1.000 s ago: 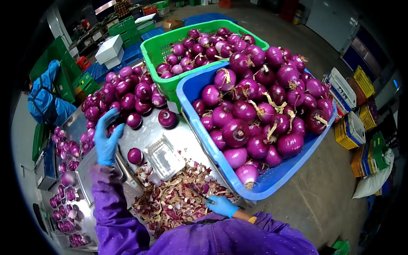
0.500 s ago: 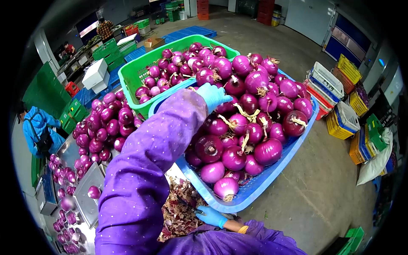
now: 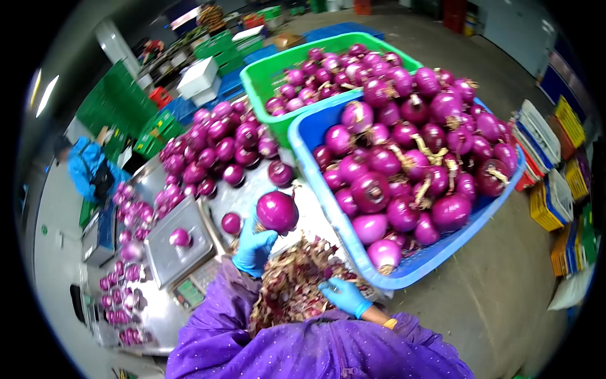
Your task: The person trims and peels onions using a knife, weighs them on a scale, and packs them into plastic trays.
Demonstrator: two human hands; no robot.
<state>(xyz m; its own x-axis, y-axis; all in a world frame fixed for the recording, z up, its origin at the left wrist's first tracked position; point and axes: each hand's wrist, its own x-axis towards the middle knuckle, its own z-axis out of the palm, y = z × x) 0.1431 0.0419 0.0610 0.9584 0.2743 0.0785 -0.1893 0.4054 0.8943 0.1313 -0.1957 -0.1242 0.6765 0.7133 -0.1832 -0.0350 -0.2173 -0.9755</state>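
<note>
A large red onion point(image 3: 276, 211) rests in the gloved fingers of my left hand point(image 3: 254, 247), which is closed round it from the left and below, over the steel table. My right hand point(image 3: 346, 297), also in a blue glove, is low over a heap of dry onion skins point(image 3: 297, 284). Its fingers are curled, and what they hold, if anything, I cannot make out. To the right, a blue basket point(image 3: 404, 278) is piled high with red onions that have dry stalks. Behind it stands a green basket point(image 3: 255, 82) of smaller red onions.
A weighing scale point(image 3: 180, 243) on the steel table bears one onion. Loose onions point(image 3: 214, 142) are heaped behind it, and bagged onions point(image 3: 120, 300) lie at the left. A person in a blue jacket point(image 3: 91, 167) stands far left. Stacked crates point(image 3: 549, 196) line the right side.
My left hand has drawn back from the blue basket to the table, bringing an onion. My right hand stays by the skins. The view has swung left.
</note>
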